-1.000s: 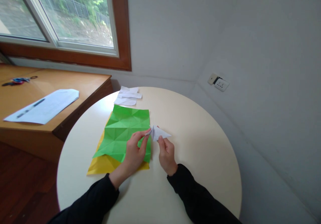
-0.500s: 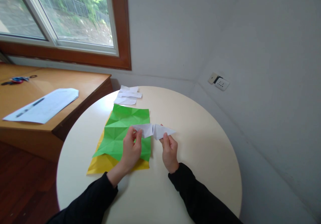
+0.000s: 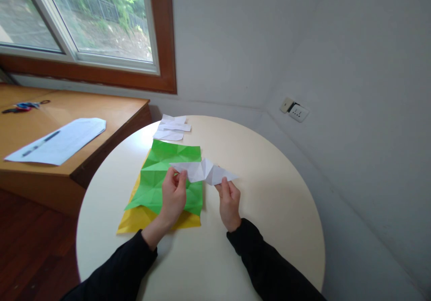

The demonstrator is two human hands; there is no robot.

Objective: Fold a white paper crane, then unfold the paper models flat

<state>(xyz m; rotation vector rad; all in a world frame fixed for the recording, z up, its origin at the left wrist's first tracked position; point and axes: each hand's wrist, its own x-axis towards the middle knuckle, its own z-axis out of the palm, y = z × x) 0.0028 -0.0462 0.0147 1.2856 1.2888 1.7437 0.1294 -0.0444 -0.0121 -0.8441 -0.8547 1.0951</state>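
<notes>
Between my two hands I hold a folded white paper (image 3: pixel 206 172), its pointed ends spreading left and right from a creased, raised middle. My left hand (image 3: pixel 174 195) pinches its left part between thumb and fingers. On the right part, my right hand (image 3: pixel 230 202) grips the lower edge, thumb in front. A creased green paper sheet (image 3: pixel 161 157) lies under and behind my left hand. Beneath that sheet, a yellow paper sheet (image 3: pixel 134 221) shows along the left and near edges.
Several white paper pieces (image 3: pixel 171 128) lie at the far edge of the round table (image 3: pixel 269 229). On the wooden desk (image 3: pixel 84 103) at left are scissors (image 3: pixel 25 107) and white paper (image 3: pixel 77 139) with a pen (image 3: pixel 41 143). A wall socket (image 3: pixel 298 112) is at right.
My hands have moved slightly apart. The white paper has spread wider, and its middle now stands up in a peak. The sheets on the table have not moved.
</notes>
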